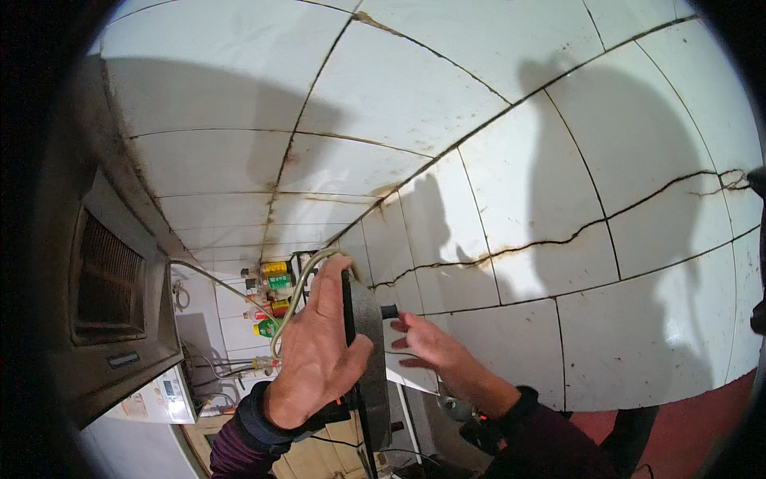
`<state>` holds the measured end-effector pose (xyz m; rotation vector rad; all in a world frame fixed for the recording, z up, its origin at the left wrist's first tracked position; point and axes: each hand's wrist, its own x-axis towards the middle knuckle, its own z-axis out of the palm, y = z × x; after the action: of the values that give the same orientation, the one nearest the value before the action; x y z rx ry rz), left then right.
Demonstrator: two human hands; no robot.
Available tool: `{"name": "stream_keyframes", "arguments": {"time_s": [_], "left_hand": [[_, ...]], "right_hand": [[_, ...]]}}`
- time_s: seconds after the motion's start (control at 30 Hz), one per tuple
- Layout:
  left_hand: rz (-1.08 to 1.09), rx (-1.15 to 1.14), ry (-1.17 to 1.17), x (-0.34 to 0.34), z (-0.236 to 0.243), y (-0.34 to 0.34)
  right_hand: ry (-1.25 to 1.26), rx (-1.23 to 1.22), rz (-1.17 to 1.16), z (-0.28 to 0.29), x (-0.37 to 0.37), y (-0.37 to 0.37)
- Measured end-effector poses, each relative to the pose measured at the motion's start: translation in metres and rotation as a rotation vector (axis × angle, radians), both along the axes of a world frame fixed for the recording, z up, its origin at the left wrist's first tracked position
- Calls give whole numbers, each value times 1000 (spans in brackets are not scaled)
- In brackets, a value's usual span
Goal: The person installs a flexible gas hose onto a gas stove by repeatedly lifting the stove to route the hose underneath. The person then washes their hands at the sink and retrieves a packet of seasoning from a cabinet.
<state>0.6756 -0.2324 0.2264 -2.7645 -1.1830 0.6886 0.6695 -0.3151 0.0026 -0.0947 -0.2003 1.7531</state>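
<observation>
The wall point(495, 199) is made of big white tiles, shiny and smooth, with brown, dirty lines between them and a long dark crack running across. At the left edge of the wall hangs a grey metal vent hood point(112, 303), and below it sit small bottles point(271, 291) with yellow, green and red labels.

The left hand point(315, 359) holds a flat, dark grey round pan point(369, 351) up on its edge, right in front of the wall. Its fingers point(331, 291) are wrapped over the rim, thumb on the near side. The right hand point(427, 343) is open, fingers spread, just beside the pan's other face; I cannot tell if it touches. It holds nothing.

A pale cord point(291, 307) loops behind the left hand.

The pan looks thin, hard and heavy. Held by one edge only, it could slip and fall, or bang the cracked tiles.
</observation>
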Motion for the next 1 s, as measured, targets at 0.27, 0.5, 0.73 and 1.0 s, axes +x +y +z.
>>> {"name": "stream_keyframes", "arguments": {"time_s": [0.27,0.5,0.73,1.0], "left_hand": [[54,-41,-63,7,-17,-6],[79,-6,-13,20,-33,-12],[337,-291,-305,-10,8,22],[588,-65,-230,-107,27,104]], "right_hand": [[-976,161,-276,65,-43,-91],[-985,305,-218,78,-60,-101],[-964,203,-481,77,-67,-96],[-982,212,-454,73,-66,-95]]}}
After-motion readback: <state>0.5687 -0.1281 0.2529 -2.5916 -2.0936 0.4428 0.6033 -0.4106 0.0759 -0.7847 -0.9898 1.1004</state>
